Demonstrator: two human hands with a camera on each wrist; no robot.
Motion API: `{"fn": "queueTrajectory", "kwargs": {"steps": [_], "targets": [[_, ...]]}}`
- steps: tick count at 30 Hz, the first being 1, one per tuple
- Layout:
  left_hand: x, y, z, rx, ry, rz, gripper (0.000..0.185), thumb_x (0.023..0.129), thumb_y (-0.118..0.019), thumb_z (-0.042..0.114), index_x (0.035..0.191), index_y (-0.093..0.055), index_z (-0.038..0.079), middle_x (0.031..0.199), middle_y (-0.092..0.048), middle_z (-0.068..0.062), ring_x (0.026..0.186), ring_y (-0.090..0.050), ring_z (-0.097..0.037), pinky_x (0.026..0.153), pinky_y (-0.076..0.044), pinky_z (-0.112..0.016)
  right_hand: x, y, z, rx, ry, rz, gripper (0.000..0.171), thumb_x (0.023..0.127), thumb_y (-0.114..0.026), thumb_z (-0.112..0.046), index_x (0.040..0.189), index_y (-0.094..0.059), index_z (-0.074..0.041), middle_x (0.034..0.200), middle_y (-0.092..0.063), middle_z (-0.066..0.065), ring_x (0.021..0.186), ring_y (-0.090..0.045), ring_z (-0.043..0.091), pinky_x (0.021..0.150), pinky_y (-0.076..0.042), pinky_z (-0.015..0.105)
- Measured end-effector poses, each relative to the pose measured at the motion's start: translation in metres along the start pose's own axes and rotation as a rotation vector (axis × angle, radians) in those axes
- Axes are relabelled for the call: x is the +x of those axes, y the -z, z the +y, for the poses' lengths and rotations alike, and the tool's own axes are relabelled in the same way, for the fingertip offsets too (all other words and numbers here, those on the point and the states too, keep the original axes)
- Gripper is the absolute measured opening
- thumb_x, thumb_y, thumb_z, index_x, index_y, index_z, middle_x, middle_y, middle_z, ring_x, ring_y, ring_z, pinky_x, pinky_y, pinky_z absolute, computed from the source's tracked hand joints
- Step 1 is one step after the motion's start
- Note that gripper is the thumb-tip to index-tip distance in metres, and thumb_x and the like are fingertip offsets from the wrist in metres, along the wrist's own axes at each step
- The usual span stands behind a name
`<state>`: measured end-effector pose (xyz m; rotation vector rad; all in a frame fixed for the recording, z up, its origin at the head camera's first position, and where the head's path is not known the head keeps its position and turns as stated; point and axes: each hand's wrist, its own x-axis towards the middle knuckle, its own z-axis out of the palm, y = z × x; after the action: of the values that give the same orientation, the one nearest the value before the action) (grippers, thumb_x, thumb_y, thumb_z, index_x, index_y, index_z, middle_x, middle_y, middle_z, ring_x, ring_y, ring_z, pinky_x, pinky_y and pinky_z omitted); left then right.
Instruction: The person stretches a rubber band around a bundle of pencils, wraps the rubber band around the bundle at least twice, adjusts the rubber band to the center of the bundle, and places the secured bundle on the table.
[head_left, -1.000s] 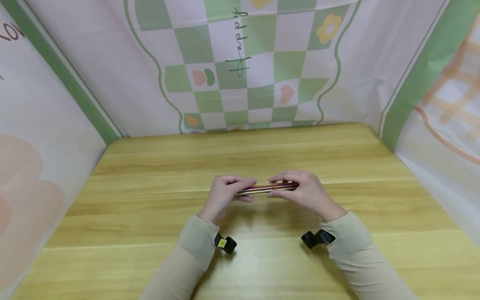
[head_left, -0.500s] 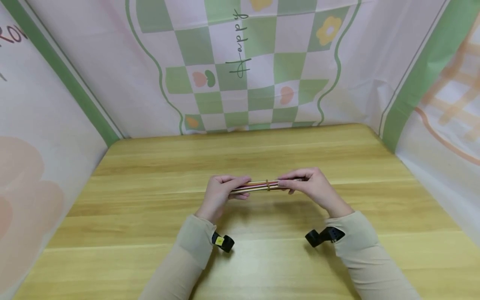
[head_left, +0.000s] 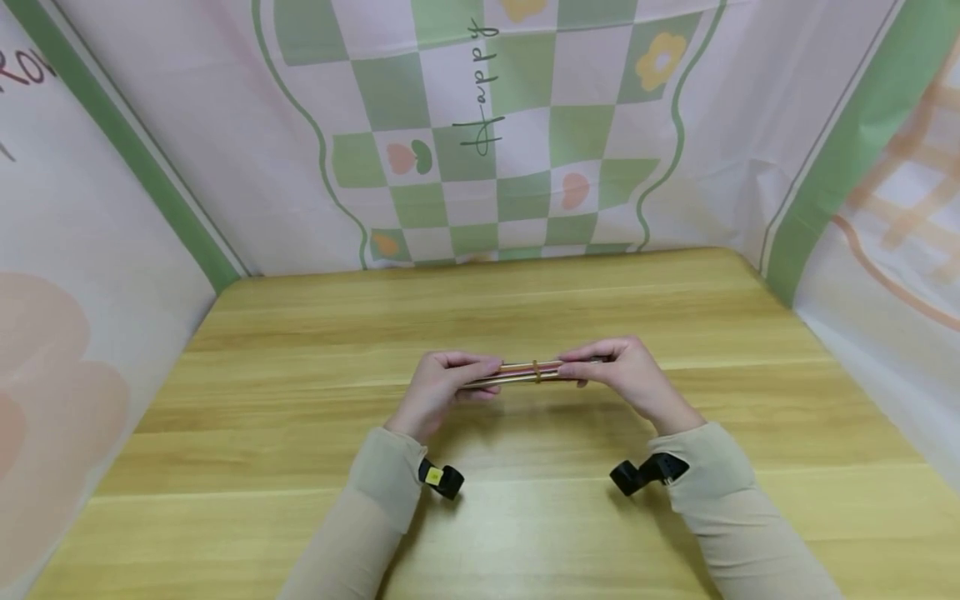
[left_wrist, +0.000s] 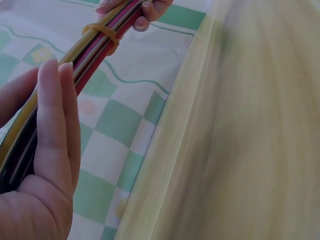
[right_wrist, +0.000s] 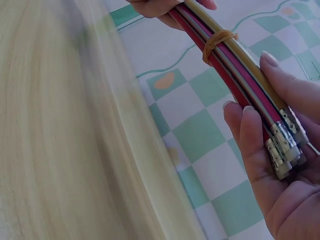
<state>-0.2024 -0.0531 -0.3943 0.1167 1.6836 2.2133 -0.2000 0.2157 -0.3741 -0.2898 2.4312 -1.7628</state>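
Change: since a second earlier the right hand (head_left: 626, 379) had slid outward along the bundle of pencils (head_left: 532, 372), away from the rubber band (head_left: 536, 372), which it had covered with its fingertips before; the band now showed bare between the two hands. Over the last half second almost nothing had moved.
Left hand: the left hand (head_left: 442, 387) gripped one end of the bundle, fingers curled over the top and thumb beneath.
Right hand: it pinched the other end, fingers laid along the shafts, the eraser tips (right_wrist: 285, 150) resting against the palm.
Bundle: held level just above the wooden table (head_left: 300, 333), near its middle, spanning the gap between the hands.
Materials: the pencils were slim and straight, painted red, yellow, green and dark, with ribbed silver ferrules and pale erasers. The band was thin tan rubber, wrapped tight around the middle.
Table: pale yellow wood grain, smooth, with long plank seams.
Backdrop: a printed cloth (head_left: 480, 125) of green and white checks, soft and faintly creased.
Sleeves: beige knit sleeves (head_left: 390, 479) ended at the wrists.
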Motion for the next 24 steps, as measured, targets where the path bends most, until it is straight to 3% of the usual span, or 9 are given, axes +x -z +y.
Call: {"fn": "queueTrajectory", "kwargs": {"steps": [3, 10, 16, 20, 24], "targets": [[0.0, 0.003, 0.001, 0.022, 0.014, -0.035, 0.03, 0.086, -0.074, 0.002, 0.114, -0.069, -0.008, 0.102, -0.074, -0.018, 0.078, -0.074, -0.021, 0.075, -0.061, -0.031, 0.0, 0.0, 0.001, -0.01, 0.003, 0.007, 0.036, 0.082, -0.081, -0.015, 0.108, -0.072, 0.008, 0.083, -0.075, -0.011, 0.076, -0.07, 0.018, 0.076, -0.054, 0.025], [-0.001, 0.009, 0.006, 0.126, 0.047, -0.072, 0.044, 0.081, -0.075, -0.007, 0.124, -0.065, -0.005, 0.129, -0.063, -0.023, 0.085, -0.074, -0.026, 0.074, -0.061, -0.031, 0.001, 0.0, 0.004, -0.01, -0.013, 0.013, 0.034, 0.083, -0.081, -0.017, 0.107, -0.073, 0.006, 0.088, -0.076, -0.009, 0.076, -0.071, 0.018, 0.078, -0.055, 0.024], [0.0, 0.012, 0.007, 0.196, 0.047, -0.049, 0.042, 0.084, -0.076, 0.0, 0.124, -0.065, -0.004, 0.123, -0.064, -0.027, 0.085, -0.074, -0.026, 0.076, -0.061, -0.033, 0.002, 0.002, 0.007, -0.016, -0.014, -0.039, 0.038, 0.085, -0.078, -0.014, 0.115, -0.069, 0.008, 0.083, -0.074, -0.011, 0.074, -0.069, 0.011, 0.082, -0.053, 0.022], [0.001, 0.013, 0.005, 0.253, 0.048, -0.027, 0.043, 0.084, -0.078, 0.005, 0.124, -0.066, -0.003, 0.122, -0.067, -0.023, 0.089, -0.074, -0.025, 0.08, -0.061, -0.035, 0.003, 0.003, 0.011, -0.019, -0.003, -0.061, 0.04, 0.085, -0.078, -0.013, 0.118, -0.068, 0.008, 0.095, -0.076, 0.0, 0.079, -0.068, 0.007, 0.079, -0.055, 0.022], [0.0, 0.011, 0.005, 0.384, 0.022, 0.018, 0.04, 0.083, -0.081, 0.014, 0.12, -0.07, 0.004, 0.125, -0.068, -0.014, 0.097, -0.068, -0.018, 0.087, -0.056, -0.031, 0.005, 0.003, 0.015, -0.045, 0.002, -0.057, 0.041, 0.084, -0.079, -0.012, 0.119, -0.068, 0.005, 0.116, -0.07, 0.019, 0.084, -0.065, 0.004, 0.076, -0.056, 0.023]]}}
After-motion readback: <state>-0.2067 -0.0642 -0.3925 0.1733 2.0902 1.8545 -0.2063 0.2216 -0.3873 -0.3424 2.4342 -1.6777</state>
